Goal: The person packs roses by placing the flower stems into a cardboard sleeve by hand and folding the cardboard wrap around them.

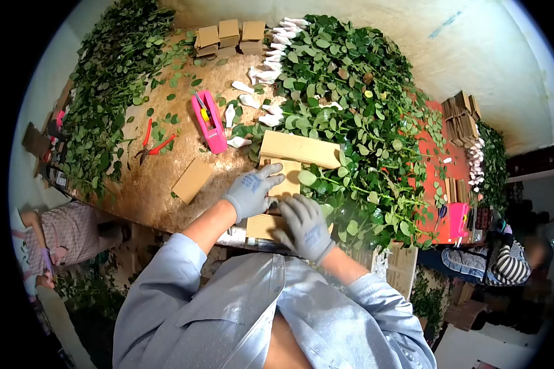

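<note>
Left hand (252, 192) and right hand (306, 229), gray-gloved, over flat cardboard (293, 179) at the near edge of the table (143, 192).
We see both half curled but cannot tell whether either grips; an oblong cardboard block (300, 149) lies beyond, against oval leaves (363, 147).

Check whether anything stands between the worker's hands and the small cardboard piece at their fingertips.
Nothing visible does: the left hand reaches over the cardboard piece, and the right hand is at its near edge. The longer cardboard stack lies beyond, not between.
</note>
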Demonstrator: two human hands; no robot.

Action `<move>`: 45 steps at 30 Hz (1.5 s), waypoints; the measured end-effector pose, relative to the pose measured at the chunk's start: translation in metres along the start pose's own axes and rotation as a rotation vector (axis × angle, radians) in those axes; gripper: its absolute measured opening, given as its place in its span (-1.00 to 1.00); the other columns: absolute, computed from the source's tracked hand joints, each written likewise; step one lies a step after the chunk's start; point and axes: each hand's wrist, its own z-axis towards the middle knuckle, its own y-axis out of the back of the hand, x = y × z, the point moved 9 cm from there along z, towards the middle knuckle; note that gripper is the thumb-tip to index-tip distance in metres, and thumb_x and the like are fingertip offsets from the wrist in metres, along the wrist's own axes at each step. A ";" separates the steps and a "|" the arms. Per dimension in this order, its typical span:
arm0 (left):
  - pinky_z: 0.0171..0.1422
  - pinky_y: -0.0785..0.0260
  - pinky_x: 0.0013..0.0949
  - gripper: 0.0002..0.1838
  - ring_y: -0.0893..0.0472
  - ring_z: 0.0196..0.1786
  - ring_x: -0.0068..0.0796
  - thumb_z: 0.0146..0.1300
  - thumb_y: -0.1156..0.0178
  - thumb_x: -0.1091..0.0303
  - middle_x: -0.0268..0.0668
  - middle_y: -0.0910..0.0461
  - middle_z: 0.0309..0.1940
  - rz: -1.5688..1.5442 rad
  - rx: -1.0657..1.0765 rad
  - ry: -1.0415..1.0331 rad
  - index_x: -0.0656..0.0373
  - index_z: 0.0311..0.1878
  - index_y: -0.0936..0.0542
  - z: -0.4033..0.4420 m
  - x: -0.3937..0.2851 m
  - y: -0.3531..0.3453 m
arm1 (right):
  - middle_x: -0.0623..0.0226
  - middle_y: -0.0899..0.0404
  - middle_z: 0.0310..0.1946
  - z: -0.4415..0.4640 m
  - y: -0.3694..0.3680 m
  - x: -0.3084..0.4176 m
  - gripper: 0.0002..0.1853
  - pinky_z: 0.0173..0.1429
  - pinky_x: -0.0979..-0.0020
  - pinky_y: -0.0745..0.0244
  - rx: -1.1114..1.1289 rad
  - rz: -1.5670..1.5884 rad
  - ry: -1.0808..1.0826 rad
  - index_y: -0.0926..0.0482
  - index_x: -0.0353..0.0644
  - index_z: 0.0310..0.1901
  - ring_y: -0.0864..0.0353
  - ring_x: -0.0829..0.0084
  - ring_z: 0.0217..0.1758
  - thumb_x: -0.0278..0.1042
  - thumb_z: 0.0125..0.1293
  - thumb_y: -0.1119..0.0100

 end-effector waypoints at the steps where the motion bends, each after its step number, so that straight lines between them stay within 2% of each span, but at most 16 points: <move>1: 0.52 -0.39 -0.11 -0.36 -0.49 0.44 -0.05 0.17 -0.48 0.22 -0.19 -0.38 0.53 0.006 -0.008 -0.012 0.13 0.35 -0.60 0.000 0.000 -0.001 | -0.02 -0.44 0.35 -0.010 -0.004 0.008 -0.31 0.51 -0.09 -0.27 0.052 -0.014 0.033 -0.44 -0.19 0.40 -0.42 -0.06 0.40 -0.19 0.23 -0.35; 3: 0.52 -0.38 -0.10 -0.35 -0.49 0.44 -0.05 0.17 -0.49 0.23 -0.20 -0.37 0.53 0.010 -0.006 -0.035 0.11 0.36 -0.59 0.001 -0.004 -0.001 | -0.01 -0.43 0.37 -0.030 -0.027 0.014 -0.42 0.49 -0.14 -0.30 0.079 -0.224 0.165 -0.46 -0.05 0.40 -0.46 -0.05 0.38 -0.28 0.32 -0.14; 9: 0.48 -0.39 -0.07 -0.31 -0.51 0.40 -0.03 0.14 -0.51 0.13 -0.19 -0.39 0.50 -0.003 -0.026 -0.057 0.13 0.34 -0.60 0.000 -0.007 0.005 | 0.01 -0.52 0.27 -0.031 -0.006 0.028 -0.45 0.35 -0.06 -0.47 0.039 -0.333 0.233 -0.48 -0.17 0.36 -0.56 0.03 0.26 -0.31 0.31 -0.11; 11: 0.42 -0.44 -0.05 -0.32 -0.56 0.34 -0.03 0.16 -0.50 0.07 -0.21 -0.40 0.47 0.027 -0.037 -0.088 0.12 0.34 -0.60 0.000 -0.007 0.006 | 0.12 -0.60 -0.01 -0.039 -0.007 0.032 -0.52 0.19 0.04 -0.54 0.195 -0.358 0.259 -0.56 -0.27 0.24 -0.61 0.17 0.03 -0.30 0.30 -0.11; 12: 0.36 -0.48 -0.03 -0.32 -0.60 0.28 -0.03 0.19 -0.48 0.01 -0.24 -0.40 0.45 0.055 -0.049 -0.118 0.11 0.33 -0.60 0.001 -0.008 0.006 | 0.27 -0.56 -0.25 -0.033 0.002 0.032 -0.67 -0.02 0.17 -0.52 0.194 -0.378 0.270 -0.63 -0.23 0.01 -0.57 0.28 -0.17 -0.25 0.28 -0.13; 16: 0.37 -0.49 -0.06 -0.37 -0.61 0.29 -0.03 0.21 -0.48 0.07 -0.14 -0.42 0.43 0.053 -0.039 -0.186 0.03 0.33 -0.61 0.009 0.000 0.003 | 0.31 -0.57 -0.31 0.009 0.021 0.003 -0.84 -0.16 0.25 -0.39 0.342 -0.476 0.117 -0.59 -0.07 -0.21 -0.59 0.31 -0.21 -0.21 0.32 -0.14; 21: 0.41 -0.46 -0.15 -0.42 -0.58 0.34 -0.04 0.19 -0.51 0.28 0.02 -0.52 0.33 -0.111 -0.089 -0.340 0.06 0.31 -0.62 0.018 0.021 -0.006 | 0.21 -0.69 -0.24 0.054 0.002 -0.065 -0.70 -0.06 0.14 -0.51 0.414 -0.437 -0.092 -0.64 -0.07 -0.19 -0.71 0.19 -0.14 -0.01 0.41 -0.12; 23: 0.41 -0.47 -0.15 -0.54 -0.60 0.32 -0.04 0.29 -0.44 0.28 0.04 -0.54 0.30 -0.442 0.053 -0.090 0.00 0.26 -0.65 0.019 0.034 -0.007 | 0.17 -0.72 -0.22 0.058 -0.012 -0.079 -0.66 -0.03 0.10 -0.55 0.486 -0.418 -0.151 -0.66 -0.07 -0.18 -0.74 0.15 -0.12 0.04 0.44 -0.10; 25: 0.41 -0.47 -0.14 -0.62 -0.60 0.32 -0.04 0.34 -0.38 0.30 -0.01 -0.55 0.30 -0.373 0.014 -0.097 0.02 0.22 -0.67 0.013 0.020 0.017 | 0.12 -0.76 -0.19 0.058 -0.025 -0.091 -0.61 0.01 0.07 -0.58 0.542 -0.327 -0.234 -0.70 -0.07 -0.15 -0.76 0.10 -0.11 0.06 0.47 -0.04; 27: 0.46 -0.44 -0.13 -0.63 -0.58 0.34 -0.05 0.37 -0.32 0.31 -0.07 -0.58 0.29 -0.241 -0.073 -0.410 0.10 0.22 -0.68 0.006 0.007 0.017 | 0.12 -0.77 -0.13 0.058 -0.034 -0.095 -0.61 0.07 0.05 -0.59 0.585 -0.311 -0.227 -0.73 -0.05 -0.10 -0.77 0.08 -0.06 0.08 0.46 -0.07; 33: 0.56 -0.35 -0.17 -0.63 -0.54 0.40 -0.06 0.36 -0.10 0.54 -0.07 -0.61 0.30 -0.566 -0.257 -0.206 0.23 0.20 -0.67 -0.014 0.037 0.016 | 0.12 -0.77 -0.14 0.058 -0.041 -0.102 -0.64 0.05 0.05 -0.62 0.605 -0.267 -0.265 -0.73 -0.04 -0.10 -0.76 0.03 -0.06 0.04 0.48 -0.08; 35: 0.45 -0.44 -0.12 -0.63 -0.63 0.29 -0.02 0.34 -0.09 0.57 -0.05 -0.62 0.28 -0.469 -0.381 0.060 0.27 0.17 -0.66 -0.034 0.054 0.025 | 0.11 -0.77 -0.14 0.057 -0.043 -0.106 -0.65 0.05 0.04 -0.61 0.615 -0.253 -0.280 -0.72 -0.03 -0.10 -0.76 0.02 -0.05 0.03 0.50 -0.07; 37: 0.34 -0.51 -0.12 -0.68 -0.69 0.16 -0.02 0.36 -0.14 0.48 -0.06 -0.67 0.16 -0.357 -0.503 0.043 0.24 0.14 -0.69 -0.054 0.022 0.049 | 0.10 -0.76 -0.15 0.059 -0.040 -0.103 -0.66 0.04 0.04 -0.61 0.536 -0.168 -0.248 -0.71 -0.03 -0.11 -0.75 0.01 -0.07 0.01 0.51 -0.06; 41: 0.18 -0.49 -0.16 -0.66 -0.60 0.19 -0.20 0.35 -0.21 0.31 -0.17 -0.61 0.22 0.140 -0.363 -0.290 0.10 0.17 -0.65 -0.067 -0.077 0.038 | 0.08 -0.77 -0.13 0.055 -0.046 -0.110 -0.66 0.04 0.02 -0.61 0.507 -0.083 -0.253 -0.73 -0.01 -0.04 -0.76 0.00 -0.06 0.01 0.51 -0.08; 43: 0.10 -0.45 -0.15 -0.58 -0.55 0.14 -0.24 0.31 -0.17 0.28 -0.21 -0.54 0.33 0.304 -0.147 -0.170 0.11 0.23 -0.59 -0.055 -0.073 -0.005 | 0.07 -0.78 -0.12 0.058 -0.042 -0.106 -0.65 0.05 0.00 -0.61 0.533 -0.090 -0.263 -0.72 -0.03 0.00 -0.76 -0.01 -0.04 0.00 0.52 -0.05; 45: 0.01 -0.42 -0.10 -0.53 -0.53 0.00 -0.20 0.28 -0.10 0.28 -0.20 -0.53 0.35 0.364 -0.226 -0.160 0.14 0.25 -0.58 -0.054 -0.070 -0.019 | 0.07 -0.78 -0.11 0.057 -0.041 -0.107 -0.64 0.06 0.00 -0.61 0.551 -0.087 -0.254 -0.72 -0.03 0.01 -0.76 -0.01 -0.04 0.00 0.52 -0.04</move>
